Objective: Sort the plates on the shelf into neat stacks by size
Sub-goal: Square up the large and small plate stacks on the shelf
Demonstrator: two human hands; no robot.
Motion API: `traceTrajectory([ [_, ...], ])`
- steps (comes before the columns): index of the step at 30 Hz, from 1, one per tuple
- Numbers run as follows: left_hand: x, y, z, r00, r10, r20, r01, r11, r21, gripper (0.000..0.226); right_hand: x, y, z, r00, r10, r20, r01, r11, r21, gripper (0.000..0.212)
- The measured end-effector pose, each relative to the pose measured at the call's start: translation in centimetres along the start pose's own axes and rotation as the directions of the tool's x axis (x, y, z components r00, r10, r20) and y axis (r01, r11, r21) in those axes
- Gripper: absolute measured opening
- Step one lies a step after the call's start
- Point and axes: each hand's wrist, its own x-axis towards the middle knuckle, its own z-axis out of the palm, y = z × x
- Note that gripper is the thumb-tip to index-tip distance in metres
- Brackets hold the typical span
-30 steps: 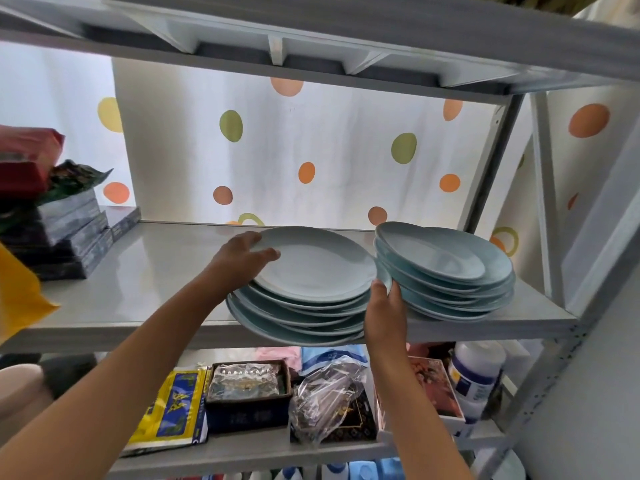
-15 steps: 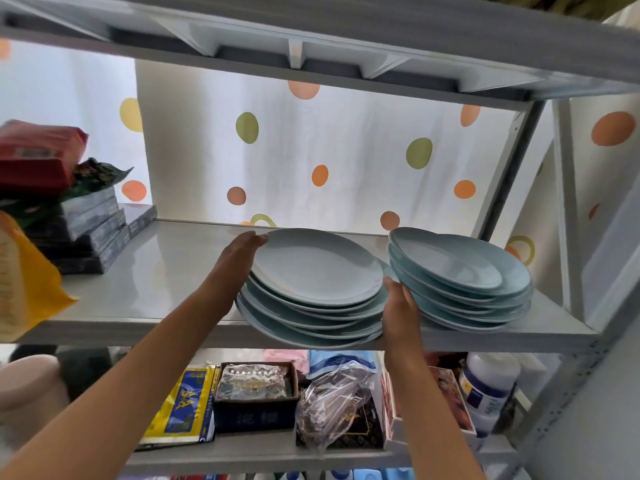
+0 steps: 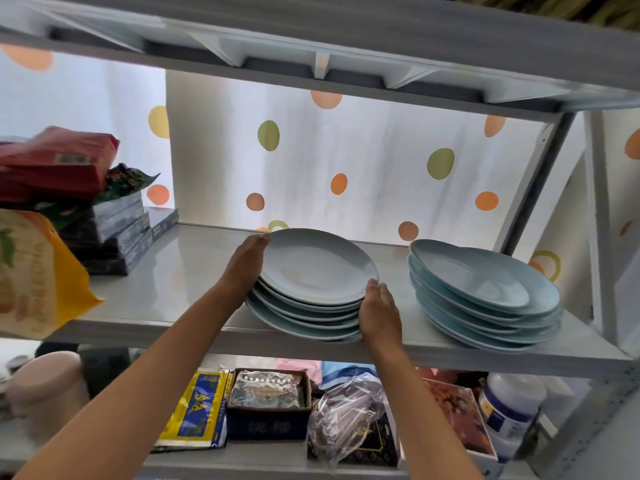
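Observation:
Two stacks of pale blue plates stand on the grey shelf (image 3: 162, 292). The left stack (image 3: 317, 268) holds several plates, loosely aligned. My left hand (image 3: 246, 268) presses flat against its left edge, fingers reaching the top plate's rim. My right hand (image 3: 379, 315) presses against the stack's right front edge. The right stack (image 3: 485, 292) stands apart, untouched, with a smaller plate lying off-centre on top and several larger plates unevenly fanned beneath.
Dark boxes (image 3: 114, 233) topped by a red packet (image 3: 55, 161) sit at the shelf's left, with a yellow bag (image 3: 31, 271) in front. A metal upright (image 3: 540, 181) stands behind the right stack. The lower shelf holds packets, a box and a white bottle (image 3: 509, 410).
Both hands have closed in on the left stack's sides, and its plates sit more squarely than before. The left hand slid off the top plate's surface to its edge.

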Motion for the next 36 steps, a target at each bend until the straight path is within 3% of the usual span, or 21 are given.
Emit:
traceTrajectory([
  [3,0.9,-0.8,-0.1,1.000,-0.003,0.030,0.003,1.000,0.022,0.057,0.1,0.1,0.2,0.998,-0.053,0.040,0.057,0.993,-0.104,0.049],
  [8,0.0,0.0,-0.2,1.000,-0.007,-0.009,0.008,0.998,0.062,0.038,0.5,-0.4,-0.9,1.000,-0.010,0.022,0.008,0.996,0.086,0.035],
  [11,-0.4,-0.2,-0.5,0.998,0.027,-0.058,-0.020,0.992,0.127,0.038,1.3,-0.7,-1.7,1.000,0.010,0.010,-0.011,0.991,0.133,0.046],
  [15,-1.9,-0.5,-0.6,0.990,0.024,-0.137,-0.017,0.998,0.053,0.026,2.7,-1.4,-2.1,1.000,-0.021,0.011,0.020,0.996,0.086,0.062],
  [20,-4.6,-0.9,1.3,0.977,0.108,-0.182,-0.102,0.994,0.045,0.040,4.1,-2.6,-1.8,0.980,-0.073,0.185,0.065,0.997,0.052,0.071],
  [24,-4.8,-1.0,1.9,0.953,0.143,-0.268,-0.127,0.989,0.075,0.043,5.2,-2.3,-1.7,0.967,-0.075,0.244,0.049,0.993,0.110,0.055],
  [29,-3.8,-1.1,1.8,0.973,0.137,-0.183,-0.108,0.981,0.161,0.045,5.2,-1.9,-1.2,0.951,-0.139,0.275,0.167,0.983,-0.080,0.035],
  [36,-1.0,-1.8,0.6,0.995,0.000,-0.102,-0.008,0.997,-0.075,0.047,3.3,-1.2,-0.6,0.972,-0.165,0.165,0.174,0.984,-0.044,0.028],
])
